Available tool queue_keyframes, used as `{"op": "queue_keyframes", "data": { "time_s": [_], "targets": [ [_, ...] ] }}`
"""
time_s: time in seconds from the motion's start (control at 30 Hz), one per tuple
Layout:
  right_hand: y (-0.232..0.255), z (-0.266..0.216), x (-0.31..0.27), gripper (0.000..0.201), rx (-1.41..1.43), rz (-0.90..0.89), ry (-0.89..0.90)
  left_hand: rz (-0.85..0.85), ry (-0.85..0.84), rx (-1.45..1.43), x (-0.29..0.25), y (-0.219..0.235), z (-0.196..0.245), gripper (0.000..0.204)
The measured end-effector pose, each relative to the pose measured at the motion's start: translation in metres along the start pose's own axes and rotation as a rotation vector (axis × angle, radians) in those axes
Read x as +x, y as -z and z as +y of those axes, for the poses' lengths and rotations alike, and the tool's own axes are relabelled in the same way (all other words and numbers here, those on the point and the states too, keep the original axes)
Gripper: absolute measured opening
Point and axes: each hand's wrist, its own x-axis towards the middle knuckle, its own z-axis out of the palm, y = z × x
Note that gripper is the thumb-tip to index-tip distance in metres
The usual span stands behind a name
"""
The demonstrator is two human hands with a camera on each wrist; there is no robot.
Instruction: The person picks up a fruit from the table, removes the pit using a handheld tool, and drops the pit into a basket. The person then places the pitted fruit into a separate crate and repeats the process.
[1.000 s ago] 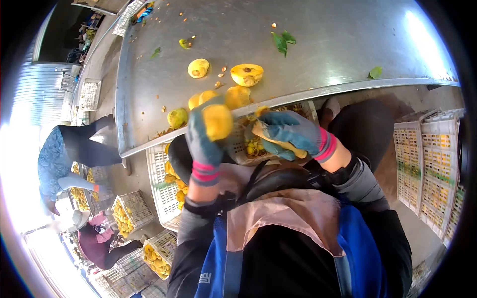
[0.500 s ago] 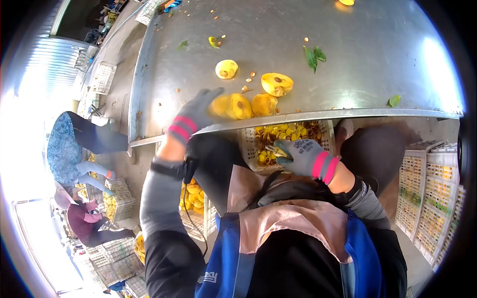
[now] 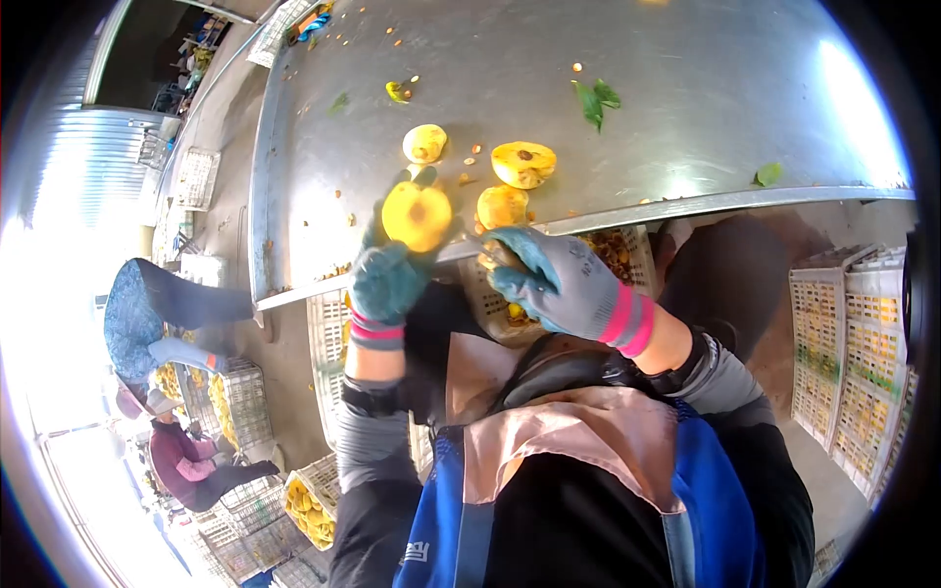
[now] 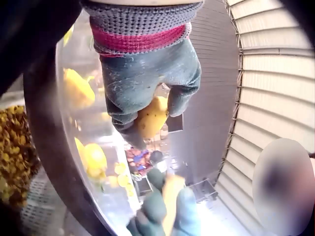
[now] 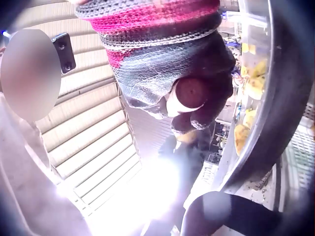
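The gloved left hand (image 3: 382, 279) holds up a yellow fruit half (image 3: 417, 216) at the table's near edge; the left wrist view shows its fingers curled around the fruit (image 4: 153, 118). Just right of it, the gloved right hand (image 3: 573, 284) grips a tool by a light wooden handle (image 5: 182, 98), also seen as a pale handle (image 4: 172, 196) in the left wrist view. The tool's tip cannot be made out. Hand and fruit stand apart. Beyond them on the metal table (image 3: 686, 127) lie yellow fruit pieces, including a cut half (image 3: 523, 165) and others (image 3: 424, 143) (image 3: 502, 208).
Green leaves (image 3: 591, 101) and small seeds lie on the table. Below its edge, between the knees, stands a crate (image 3: 490, 306) of yellow and brown scraps. Stacked crates (image 3: 814, 343) are at the right, a fruit-filled crate (image 3: 312, 510) at lower left. Two people are at far left.
The left hand, reaching over the fruit on the table half a second ago, has drawn back towards the body with a fruit half. The right hand has risen from above the crate towards it.
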Motion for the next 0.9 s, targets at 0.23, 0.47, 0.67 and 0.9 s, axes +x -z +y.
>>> {"op": "queue_keyframes", "data": {
  "time_s": [0.23,0.47,0.67,0.9],
  "targets": [
    [-0.005,0.001,-0.002,0.035,-0.138,0.185,0.024,0.212,-0.433,1.352,0.0,-0.072,-0.037,0.065],
    [0.0,-0.003,-0.006,0.035,-0.219,0.232,0.056,0.163,-0.632,1.182,0.003,-0.086,-0.054,0.051],
    [0.001,-0.01,-0.008,0.032,-0.194,0.217,0.006,0.172,-0.516,0.558,0.003,-0.083,-0.071,0.042],
    [-0.001,-0.005,-0.012,0.044,-0.136,0.239,0.022,0.183,-0.576,0.549,0.004,-0.087,-0.077,0.039]
  ]
}}
